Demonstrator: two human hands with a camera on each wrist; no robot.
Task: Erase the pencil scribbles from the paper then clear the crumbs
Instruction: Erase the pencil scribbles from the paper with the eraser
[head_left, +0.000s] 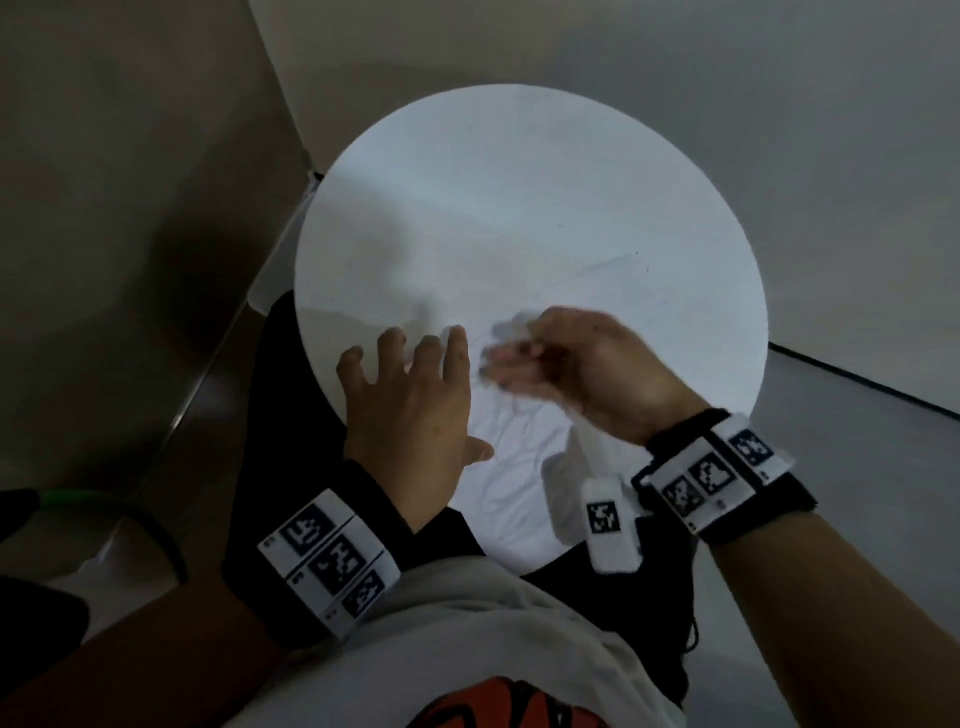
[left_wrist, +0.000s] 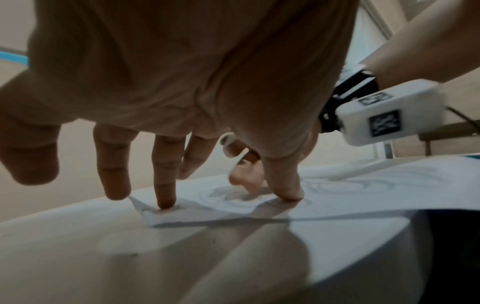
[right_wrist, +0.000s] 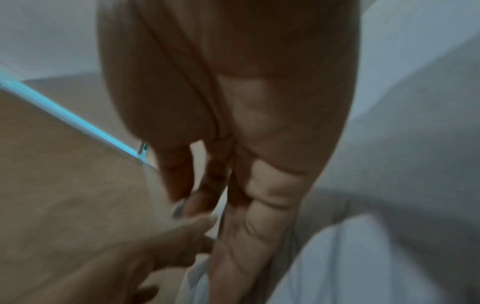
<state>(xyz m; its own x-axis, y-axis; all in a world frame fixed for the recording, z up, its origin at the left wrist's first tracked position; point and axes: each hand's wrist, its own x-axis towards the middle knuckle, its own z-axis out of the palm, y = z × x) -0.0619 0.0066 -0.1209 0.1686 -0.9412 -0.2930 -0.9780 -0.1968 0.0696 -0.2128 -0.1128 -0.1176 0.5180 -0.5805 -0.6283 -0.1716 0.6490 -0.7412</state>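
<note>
Paper (head_left: 511, 441) lies crumpled at the table (head_left: 519, 182) near edge. Left hand (head_left: 410, 410) pins it, fingers spread. Right hand (head_left: 576, 364) blurs mid-rub — grip contents: cannot tell. Risk — hard strokes tear or drag the paper if the pin slips.

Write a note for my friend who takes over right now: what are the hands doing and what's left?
Left hand: open, fingertips pressing the paper flat on the round table.
Right hand: blurred with motion over the scribbles; it seems to pinch a small eraser, but that cannot be told for sure.
Done: not clear; the rubbing is under way.
Left: pencil loops show on the paper, so finish erasing, then clear the crumbs.
</note>
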